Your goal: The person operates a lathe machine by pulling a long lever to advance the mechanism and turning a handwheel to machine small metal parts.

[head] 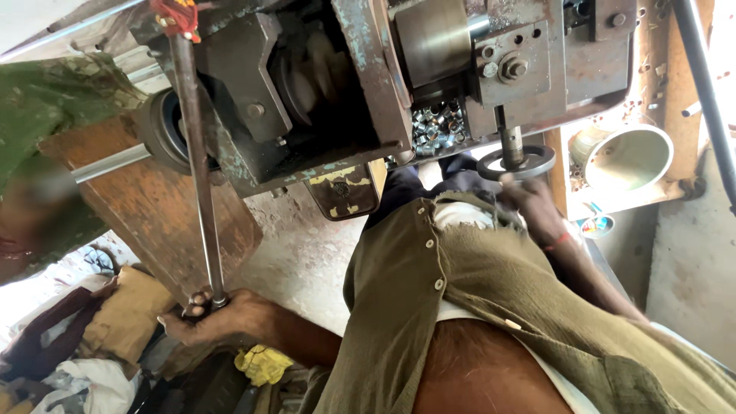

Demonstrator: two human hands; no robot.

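My left hand (pixel 211 316) is closed around the lower end of a long steel lever rod (pixel 201 176). The rod runs up to a worn grey-blue metal machine (pixel 345 92), where a red tie is wrapped round its top. Further right, my right hand (pixel 534 205) grips the underside of a small round handwheel (pixel 516 163) on a vertical spindle beneath the machine. A heap of small shiny metal nuts (pixel 437 127) lies inside the machine body. My olive button shirt (pixel 475 299) fills the lower middle.
A person in green clothing (pixel 46 115) stands close at the left edge. A reddish wooden board (pixel 153 207) leans under the machine. A pale metal bowl (pixel 625 157) sits on a shelf at the right. A yellow cloth (pixel 261 364) and rags (pixel 77 368) lie on the floor.
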